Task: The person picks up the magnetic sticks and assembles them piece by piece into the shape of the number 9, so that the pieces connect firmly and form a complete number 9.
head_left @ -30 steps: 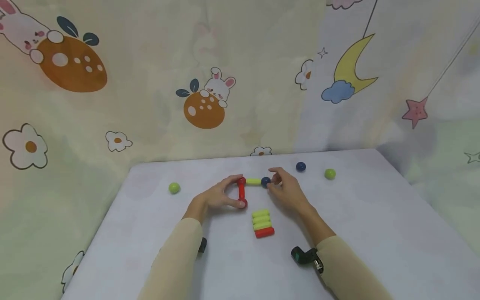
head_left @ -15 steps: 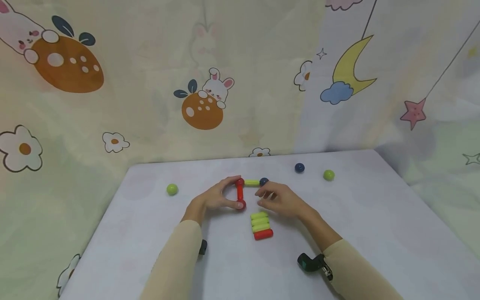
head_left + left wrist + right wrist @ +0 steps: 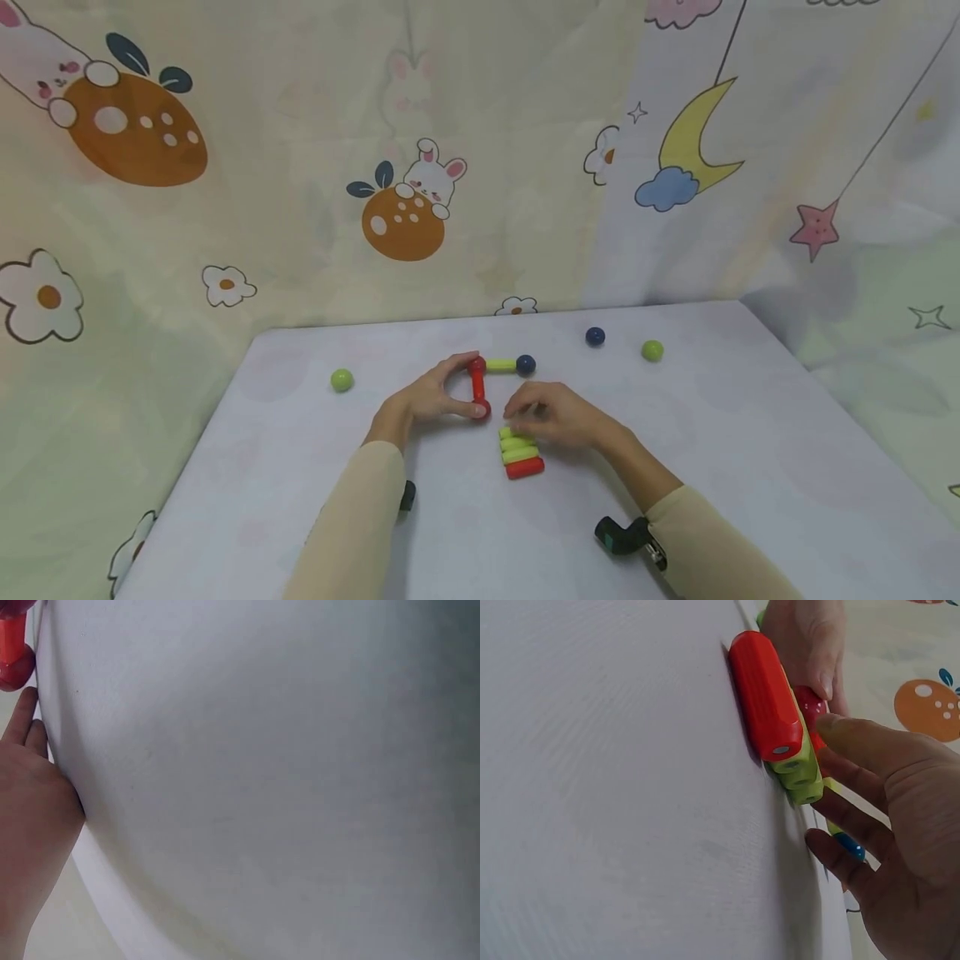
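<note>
My left hand (image 3: 427,393) holds a red rod (image 3: 477,386) with a red ball at each end, thumb on the near ball (image 3: 484,409) and fingers at the far ball (image 3: 477,365). From the far ball a yellow-green rod (image 3: 501,365) runs right to a dark blue ball (image 3: 526,365). My right hand (image 3: 562,413) is over the far end of a row of yellow-green rods (image 3: 519,456), thumb and fingers apart beside the farthest rod. A loose red rod (image 3: 765,694) lies at the near end of that row.
A green ball (image 3: 342,380) lies on the white table (image 3: 285,467) to the left. Another dark blue ball (image 3: 595,337) and a green ball (image 3: 652,350) are at the back right. A patterned cloth (image 3: 300,208) hangs behind the table.
My right hand has left the blue ball at the end of the joined pieces and moved nearer, down to the row of rods. My left hand keeps its hold.
</note>
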A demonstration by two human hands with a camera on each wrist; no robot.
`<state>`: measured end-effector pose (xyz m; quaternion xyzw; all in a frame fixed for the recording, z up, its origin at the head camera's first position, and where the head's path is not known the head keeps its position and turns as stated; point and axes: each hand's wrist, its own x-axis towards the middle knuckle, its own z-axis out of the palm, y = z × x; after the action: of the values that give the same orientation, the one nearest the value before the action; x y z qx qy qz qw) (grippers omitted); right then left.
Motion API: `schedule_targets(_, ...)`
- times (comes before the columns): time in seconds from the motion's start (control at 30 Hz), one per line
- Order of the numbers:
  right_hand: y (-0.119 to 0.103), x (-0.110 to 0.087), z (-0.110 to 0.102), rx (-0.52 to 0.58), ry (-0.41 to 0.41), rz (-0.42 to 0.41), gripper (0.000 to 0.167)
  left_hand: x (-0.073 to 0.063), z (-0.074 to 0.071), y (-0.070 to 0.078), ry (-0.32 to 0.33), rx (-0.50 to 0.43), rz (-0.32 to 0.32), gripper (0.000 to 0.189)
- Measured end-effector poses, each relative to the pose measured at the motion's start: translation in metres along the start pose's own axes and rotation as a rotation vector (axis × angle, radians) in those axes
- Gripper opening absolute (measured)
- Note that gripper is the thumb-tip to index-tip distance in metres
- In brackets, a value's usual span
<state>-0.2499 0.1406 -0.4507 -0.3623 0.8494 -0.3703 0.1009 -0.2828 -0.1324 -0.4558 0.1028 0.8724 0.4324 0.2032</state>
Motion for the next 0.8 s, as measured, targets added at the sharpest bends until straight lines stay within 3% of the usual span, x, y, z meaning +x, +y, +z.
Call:
schedule_targets(0.27,0.006,0.000,0.001,-0.049,-0.027,0.041,0.020,0.002,0.000,-0.002,-0.004,0.021,-0.015,0.093)
schedule_targets(0.47,0.007,-0.001,-0.005,-0.091,-0.038,0.071,0.022,0.004,-0.002,-0.003,-0.004,0.016,0.017,0.094)
schedule_targets(0.8,0.016,-0.006,0.000,-0.127,0.019,0.133,0.026,0.004,0.001,-0.007,0.001,0.033,0.025,0.093)
